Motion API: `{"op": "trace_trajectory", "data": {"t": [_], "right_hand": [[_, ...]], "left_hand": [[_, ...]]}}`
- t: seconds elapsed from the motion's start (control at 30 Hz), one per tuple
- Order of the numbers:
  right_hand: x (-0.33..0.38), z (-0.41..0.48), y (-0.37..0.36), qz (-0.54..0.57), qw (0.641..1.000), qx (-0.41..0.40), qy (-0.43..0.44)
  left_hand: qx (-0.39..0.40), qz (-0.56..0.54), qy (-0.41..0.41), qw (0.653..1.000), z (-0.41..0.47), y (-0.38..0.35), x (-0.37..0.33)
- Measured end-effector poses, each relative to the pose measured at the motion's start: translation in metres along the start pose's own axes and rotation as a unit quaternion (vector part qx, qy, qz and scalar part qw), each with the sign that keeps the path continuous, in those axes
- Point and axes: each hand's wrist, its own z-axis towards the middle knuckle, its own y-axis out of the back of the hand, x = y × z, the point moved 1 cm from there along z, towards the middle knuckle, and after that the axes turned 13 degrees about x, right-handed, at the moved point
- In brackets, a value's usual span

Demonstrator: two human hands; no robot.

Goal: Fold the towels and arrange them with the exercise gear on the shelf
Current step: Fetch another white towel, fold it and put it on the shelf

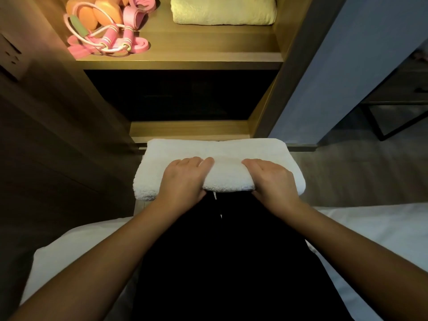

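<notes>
Fingers (196,162) on top, thumbs underneath: pinching the folded white towel (220,149) by its near edge with left hand (183,177) and right hand (273,179), probably keeping the fold tight for lifting. Holding it over the knees, below the shelf (180,59) carrying yellow towel (222,10) and pink exercise gear (104,40). Sitting on white bed (370,228).

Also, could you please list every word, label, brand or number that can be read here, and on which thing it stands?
None: no text can be read in this view.
The white towel: plain, no print.
The yellow towel: plain.
The pink skipping rope: only stripes on the handles, no letters.
The wall socket: dark, no marking legible.
The small white tag below the white towel: too small to read.
</notes>
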Motion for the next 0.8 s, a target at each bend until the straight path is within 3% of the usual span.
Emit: {"op": "trace_trajectory", "data": {"t": [0.2,0.33,0.8], "right_hand": [[-0.009,-0.001,-0.003,-0.007,0.999,0.042,-0.007],[-0.017,0.002,0.002,0.033,0.999,-0.001,-0.043],[-0.041,-0.009,0.009,0.019,0.999,0.044,-0.013]], "left_hand": [[-0.023,0.003,0.013,1.0,-0.004,0.0,0.001],[-0.038,-0.005,0.015,0.999,-0.002,0.001,-0.002],[-0.043,-0.011,0.013,0.999,-0.001,-0.001,0.002]]}}
